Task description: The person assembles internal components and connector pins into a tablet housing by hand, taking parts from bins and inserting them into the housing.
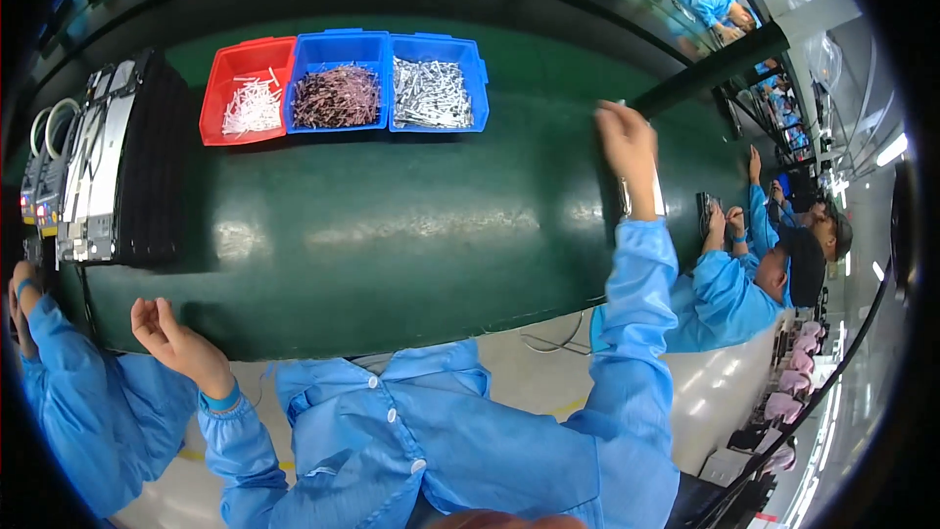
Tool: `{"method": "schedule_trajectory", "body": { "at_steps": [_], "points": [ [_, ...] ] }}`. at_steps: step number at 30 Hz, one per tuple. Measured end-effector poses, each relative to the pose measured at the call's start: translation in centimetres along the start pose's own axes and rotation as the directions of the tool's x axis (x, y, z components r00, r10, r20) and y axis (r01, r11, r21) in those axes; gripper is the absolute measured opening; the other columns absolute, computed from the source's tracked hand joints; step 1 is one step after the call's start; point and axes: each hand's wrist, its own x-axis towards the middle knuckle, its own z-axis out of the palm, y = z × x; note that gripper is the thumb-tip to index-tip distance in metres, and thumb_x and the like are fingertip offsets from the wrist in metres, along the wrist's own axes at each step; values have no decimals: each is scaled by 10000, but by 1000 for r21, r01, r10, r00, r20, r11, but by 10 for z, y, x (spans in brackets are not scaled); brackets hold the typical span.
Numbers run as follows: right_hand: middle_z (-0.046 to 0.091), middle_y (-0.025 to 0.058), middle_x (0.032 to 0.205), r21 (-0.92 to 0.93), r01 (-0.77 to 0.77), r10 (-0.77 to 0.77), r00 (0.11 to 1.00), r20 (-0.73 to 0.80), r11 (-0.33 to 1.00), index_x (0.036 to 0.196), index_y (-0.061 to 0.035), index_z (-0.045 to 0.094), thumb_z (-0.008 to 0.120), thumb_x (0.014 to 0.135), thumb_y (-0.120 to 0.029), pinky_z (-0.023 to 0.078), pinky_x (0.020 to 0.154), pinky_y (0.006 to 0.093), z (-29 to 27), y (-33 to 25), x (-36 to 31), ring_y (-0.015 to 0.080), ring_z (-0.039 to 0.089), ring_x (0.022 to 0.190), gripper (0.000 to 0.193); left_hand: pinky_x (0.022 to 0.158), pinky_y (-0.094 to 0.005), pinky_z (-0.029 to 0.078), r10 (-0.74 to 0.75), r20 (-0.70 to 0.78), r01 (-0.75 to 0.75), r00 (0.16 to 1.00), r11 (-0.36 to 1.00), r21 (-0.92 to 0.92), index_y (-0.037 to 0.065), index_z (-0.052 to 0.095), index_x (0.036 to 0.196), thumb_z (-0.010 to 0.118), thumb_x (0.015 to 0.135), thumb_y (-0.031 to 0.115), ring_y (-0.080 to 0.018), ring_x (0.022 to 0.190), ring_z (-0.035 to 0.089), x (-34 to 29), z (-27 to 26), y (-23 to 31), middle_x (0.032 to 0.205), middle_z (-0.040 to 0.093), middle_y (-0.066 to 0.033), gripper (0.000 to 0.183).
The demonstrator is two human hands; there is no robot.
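Observation:
My left hand (182, 345) is raised at the table's near left edge, a blue band round its wrist. Its fingers are loosely bent and apart, and nothing shows in them. Far out on the right side of the green table (411, 274), my right hand (629, 147) is stretched away from me. Motion smears its bent fingertips, so their grip is unclear. A shiny silver-white object (658, 194) lies partly hidden under that wrist.
A red bin (209, 108) of white sticks joins two blue bins (338, 37) (480, 103) of brownish and silvery small parts. Black and silver units (147, 167) stand stacked at left. A dark post (715, 69) rises at right. Co-workers in blue (725, 299) (83, 421) sit both sides.

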Motion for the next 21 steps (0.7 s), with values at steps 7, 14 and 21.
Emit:
{"method": "schedule_trajectory", "body": {
  "at_steps": [7,14,21],
  "points": [
    [724,106,915,-118,-464,477,871,117,878,1103,43,701,735,926,-431,531,751,320,-106,212,-15,194,673,836,507,848,-274,467,186,586,-228,789,974,-3,6,630,1121,619,935,-18,-148,927,564,-18,88,69,1035,599,-70,188],
    [637,9,758,49,-443,394,838,378,895,997,-35,641,830,864,-339,424,467,228,-61,100,-63,72,556,575,382,786,-364,481,478,775,-721,414,692,-43,34,719,978,756,825,35,-274,912,591,-14,186,76,932,619,-100,157],
    [589,41,629,227,-387,220,819,529,894,925,31,558,907,777,-253,416,399,250,0,-20,-129,85,543,490,473,776,-397,470,522,770,-805,367,593,-19,62,745,987,800,804,121,-267,887,562,-12,232,54,914,587,-71,200]
  ]
}}
